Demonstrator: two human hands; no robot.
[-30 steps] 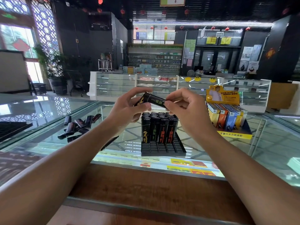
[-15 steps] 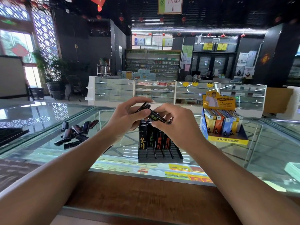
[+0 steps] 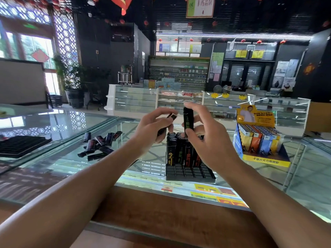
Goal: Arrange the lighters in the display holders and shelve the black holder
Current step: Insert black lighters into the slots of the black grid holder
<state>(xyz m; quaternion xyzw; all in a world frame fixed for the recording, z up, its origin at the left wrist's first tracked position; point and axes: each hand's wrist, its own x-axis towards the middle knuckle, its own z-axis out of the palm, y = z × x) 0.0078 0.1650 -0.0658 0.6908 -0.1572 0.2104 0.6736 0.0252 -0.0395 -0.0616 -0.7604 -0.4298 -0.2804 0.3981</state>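
Nearest to the viewer, in front of the black plastic slotted holder [image 3: 190, 173], a brown wooden counter edge [image 3: 161, 210] is seen. The holder itself is placed on the glass counter top [image 3: 146, 167]. Its front rows of slots are empty, and its back rows are filled with upright black printed lighters [image 3: 179, 151].

Just above the holder, a tall black lighter with green print [image 3: 188, 120] is pinched upright by the thumb and fingers of the right hand [image 3: 211, 144], its base hidden behind the thumb. A second black lighter with a copper-coloured top [image 3: 170, 117] is gripped, tilted, in the curled fingers of the left hand [image 3: 150, 131].

To the left of the holder, a loose pile of black lighters [image 3: 100, 144] is lying on the glass. Farther left, an empty black grid tray [image 3: 19, 145] is seen. To the right of the holder, a yellow cardboard display of coloured lighters [image 3: 259, 142] is standing.

The lighters are judged to be light, stiff and smooth, so a slip is possible. Each one is probably best taken at its upper half, so that the base is left free for the slot. The filled holder is judged to be top-heavy. It should be taken at both sides of its base and kept level.
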